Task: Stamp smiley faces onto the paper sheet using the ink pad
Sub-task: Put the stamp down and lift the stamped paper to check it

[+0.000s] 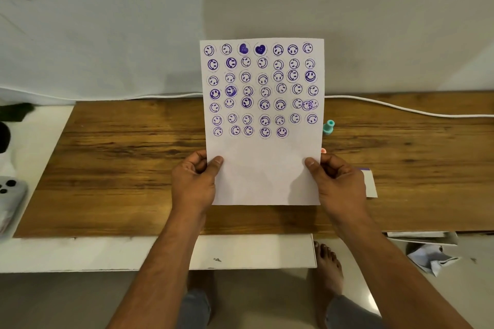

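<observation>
Sheet (pixel 263 168) held upright, left hand (pixel 193 181) and right hand (pixel 338 181) pinching lower edges. Lay flat on table (pixel 120 168) before stamping the blank lower part.

My left hand (pixel 193 181): raised in front of me, at about 9 o'clock from frame centre. Thumb on the near face of the paper sheet (pixel 263 168) at its lower left edge, fingers curled behind it, pinching.

My right hand (pixel 338 181): level with the left, at about 3 o'clock. Thumb on the near face at the lower right edge, fingers folded behind, pinching.

My forearms: bare, rising from 6 o'clock and 5 o'clock, converging upward, wrists roughly straight.
</observation>
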Motion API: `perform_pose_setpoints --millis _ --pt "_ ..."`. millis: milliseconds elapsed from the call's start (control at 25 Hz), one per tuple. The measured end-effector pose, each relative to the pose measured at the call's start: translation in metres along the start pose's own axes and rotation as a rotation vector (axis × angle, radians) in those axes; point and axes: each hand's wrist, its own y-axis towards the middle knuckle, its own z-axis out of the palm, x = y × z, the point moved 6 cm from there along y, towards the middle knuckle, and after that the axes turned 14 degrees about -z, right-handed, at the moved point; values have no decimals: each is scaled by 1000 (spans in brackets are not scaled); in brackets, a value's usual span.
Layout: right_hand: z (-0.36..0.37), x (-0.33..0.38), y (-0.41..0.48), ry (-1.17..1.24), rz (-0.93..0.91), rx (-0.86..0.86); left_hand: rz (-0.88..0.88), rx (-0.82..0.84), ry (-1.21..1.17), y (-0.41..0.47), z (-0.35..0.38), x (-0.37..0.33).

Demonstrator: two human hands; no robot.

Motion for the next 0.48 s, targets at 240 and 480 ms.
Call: perform_pose_setpoints --millis 240,480 --pt "1 -1 2 4 3 9 8 -9 5 -2 0 -3" --pt "4 1 2 16 -3 20 8 -7 2 -3 0 -4"
